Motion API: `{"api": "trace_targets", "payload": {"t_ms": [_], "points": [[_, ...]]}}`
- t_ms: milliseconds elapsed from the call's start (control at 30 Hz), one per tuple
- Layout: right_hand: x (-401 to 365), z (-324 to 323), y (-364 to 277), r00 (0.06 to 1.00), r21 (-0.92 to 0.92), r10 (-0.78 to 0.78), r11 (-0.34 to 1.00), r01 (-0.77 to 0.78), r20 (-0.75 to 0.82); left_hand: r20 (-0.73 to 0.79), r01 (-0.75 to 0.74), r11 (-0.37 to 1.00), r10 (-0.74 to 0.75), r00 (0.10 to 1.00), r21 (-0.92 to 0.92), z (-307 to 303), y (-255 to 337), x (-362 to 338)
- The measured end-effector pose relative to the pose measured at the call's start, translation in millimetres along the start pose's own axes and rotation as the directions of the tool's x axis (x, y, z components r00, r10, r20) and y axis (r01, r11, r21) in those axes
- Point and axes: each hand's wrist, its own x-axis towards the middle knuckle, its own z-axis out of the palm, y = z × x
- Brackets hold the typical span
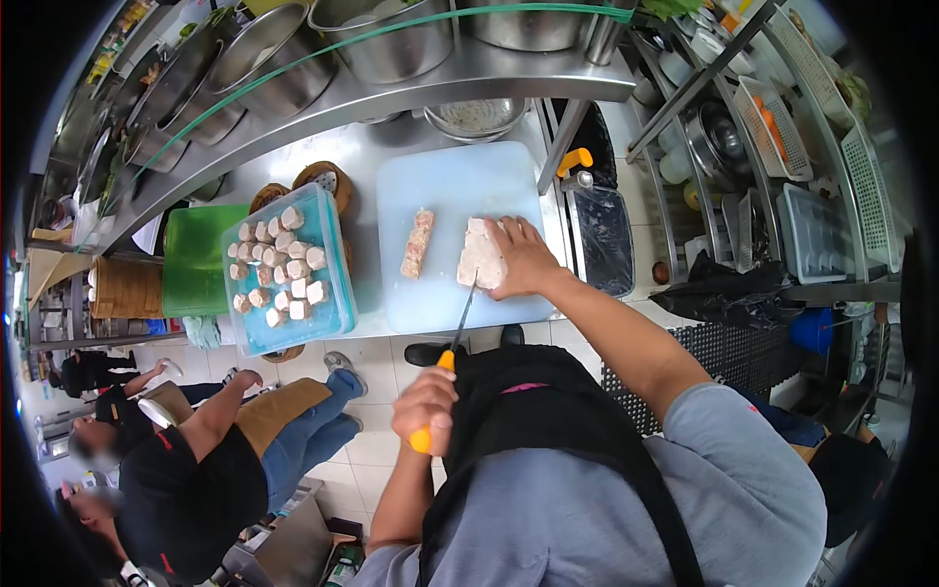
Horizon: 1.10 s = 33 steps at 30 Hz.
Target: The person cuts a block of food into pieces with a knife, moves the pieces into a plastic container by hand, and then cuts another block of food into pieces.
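My left hand (425, 403) is closed around the yellow handle of a knife (462, 323). The blade points away from me, its tip at the near edge of a pale block of minced meat (477, 256). Spread over the right side of that block, my right hand (521, 256) presses on it with fingers apart. To the left lies a narrow strip of pinkish meat (418, 245), separate from the block. Both pieces rest on a white cutting board (430, 176). A clear plastic container (337, 293) with several short meat pieces (284, 256) stands left of the board.
A green board (201, 249) and a bamboo steamer (337, 184) sit beside the container. Above the counter's back runs a steel shelf (391, 95) with metal pots. A bin lined with black plastic (602, 230) is at the right. Other people (196, 479) stand at the left.
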Motion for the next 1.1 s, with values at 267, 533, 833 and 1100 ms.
{"api": "trace_targets", "payload": {"t_ms": [267, 533, 833, 1100], "points": [[-0.5, -5.1, -2.1, 1.000, -0.030, 0.020, 0.999, -0.019, 0.015, 0.290, -0.065, 0.980, 0.008, 0.957, 0.188, -3.9, -0.9, -34.9], [2.2, 1.4, 1.4, 1.000, -0.043, 0.014, 0.999, -0.014, -0.001, 0.283, 0.043, 0.834, -0.234, 0.930, 0.551, -47.1, -4.5, -128.0], [5.1, 0.6, 2.2, 1.000, 0.014, 0.012, 1.000, -0.012, 0.005, 0.044, 0.362, 0.705, -0.486, 0.873, 0.610, -16.7, 37.9, -124.8], [3.4, 5.2, 11.0, 0.965, 0.111, -0.128, 0.981, 0.157, -0.227, -0.086, 0.576, 0.275, -0.849, 0.521, 0.770, -38.7, -25.5, -188.6]]}}
